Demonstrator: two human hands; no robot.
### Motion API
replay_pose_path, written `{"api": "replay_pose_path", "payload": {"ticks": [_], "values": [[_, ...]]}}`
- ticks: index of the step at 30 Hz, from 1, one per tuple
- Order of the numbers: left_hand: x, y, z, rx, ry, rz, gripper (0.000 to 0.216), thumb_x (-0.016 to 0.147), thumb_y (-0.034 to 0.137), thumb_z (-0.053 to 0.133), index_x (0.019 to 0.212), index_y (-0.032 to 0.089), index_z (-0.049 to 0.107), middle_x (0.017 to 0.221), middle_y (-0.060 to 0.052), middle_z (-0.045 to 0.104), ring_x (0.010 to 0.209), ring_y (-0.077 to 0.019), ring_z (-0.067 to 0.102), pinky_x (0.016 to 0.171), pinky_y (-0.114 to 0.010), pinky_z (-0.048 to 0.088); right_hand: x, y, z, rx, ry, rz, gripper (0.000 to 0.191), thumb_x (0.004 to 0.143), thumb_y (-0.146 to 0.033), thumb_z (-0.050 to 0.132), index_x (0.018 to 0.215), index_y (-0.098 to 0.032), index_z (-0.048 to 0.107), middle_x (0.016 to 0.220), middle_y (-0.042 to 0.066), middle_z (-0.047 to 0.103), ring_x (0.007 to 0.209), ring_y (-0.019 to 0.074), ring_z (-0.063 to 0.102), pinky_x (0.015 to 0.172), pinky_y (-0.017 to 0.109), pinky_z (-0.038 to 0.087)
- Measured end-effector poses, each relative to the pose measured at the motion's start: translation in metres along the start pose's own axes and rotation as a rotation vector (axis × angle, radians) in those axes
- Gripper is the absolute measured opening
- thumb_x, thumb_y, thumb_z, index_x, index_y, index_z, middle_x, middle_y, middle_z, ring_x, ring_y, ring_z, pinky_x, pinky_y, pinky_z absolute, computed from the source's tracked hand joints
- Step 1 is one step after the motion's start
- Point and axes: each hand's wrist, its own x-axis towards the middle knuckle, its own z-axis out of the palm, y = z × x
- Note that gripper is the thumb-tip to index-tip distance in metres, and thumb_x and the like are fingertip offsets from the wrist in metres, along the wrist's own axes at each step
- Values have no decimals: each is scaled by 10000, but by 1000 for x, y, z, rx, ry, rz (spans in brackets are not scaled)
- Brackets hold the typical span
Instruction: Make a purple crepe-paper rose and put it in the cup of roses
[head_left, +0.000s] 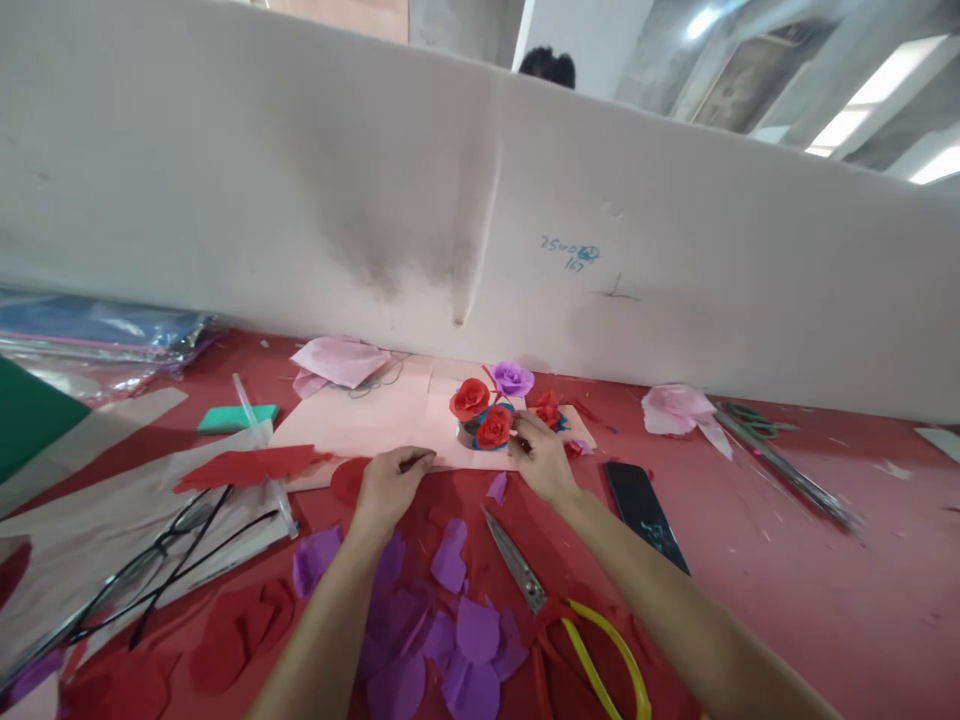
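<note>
My right hand (544,455) is closed at the right edge of a red paper rose (495,427) with blue paper around it, thumb and fingers against its petals. Beside that rose stand another red paper rose (470,398) and a purple paper rose (513,379). A further red paper flower (548,409) lies just behind my right fingers. My left hand (391,485) rests at the front edge of a pale pink sheet (360,415), its fingers curled and pinched together. Whatever it may hold is too small to make out.
Scissors (525,580) with yellow and red handles lie between my forearms, among purple paper petals (476,635). A phone (645,510) sits at right, eyeglasses (161,545) at left. Crumpled pink paper (679,410) and metal rods (799,470) lie farther right. A white partition (300,180) rises behind.
</note>
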Motion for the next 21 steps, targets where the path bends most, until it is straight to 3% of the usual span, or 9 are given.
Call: {"api": "replay_pose_path", "payload": {"ticks": [3, 7, 11, 16, 21], "values": [[0, 0, 0, -15, 6, -7, 296, 733, 393, 577, 894, 186, 716, 973, -66, 731, 926, -221, 657, 841, -319, 473, -11, 7, -12, -16, 26, 52, 170, 868, -236, 492, 921, -190, 648, 945, 79, 686, 827, 189, 641, 687, 275, 490], [0, 3, -1, -11, 9, -17, 294, 731, 395, 586, 895, 186, 713, 978, -69, 730, 946, -229, 651, 855, -323, 465, -19, 30, -43, -130, 84, 252, 212, 883, -329, 489, 897, -200, 656, 756, 32, 706, 672, 171, 654, 646, 273, 488], [-1, 5, -2, 37, 32, 18, 320, 749, 394, 560, 921, 169, 708, 949, -78, 731, 886, -232, 657, 807, -324, 476, -10, 59, -70, -253, 95, 377, 162, 821, -255, 532, 839, -188, 679, 725, 35, 708, 647, 181, 650, 606, 276, 469], [-4, 13, -2, 48, 41, 84, 377, 772, 425, 524, 986, 162, 691, 969, -92, 718, 805, -215, 653, 762, -326, 490, 0, 79, -73, -346, -4, 381, 188, 687, -93, 591, 759, -210, 718, 833, 51, 722, 774, 192, 643, 705, 288, 455], [6, 32, 8, 117, -42, 123, 618, 631, 312, 684, 1217, 158, 560, 1255, -135, 590, 999, -236, 611, 808, -314, 486, 8, 84, -68, -392, -80, 372, 259, 698, -77, 581, 874, -213, 715, 871, 55, 713, 821, 185, 625, 753, 288, 432]]}}
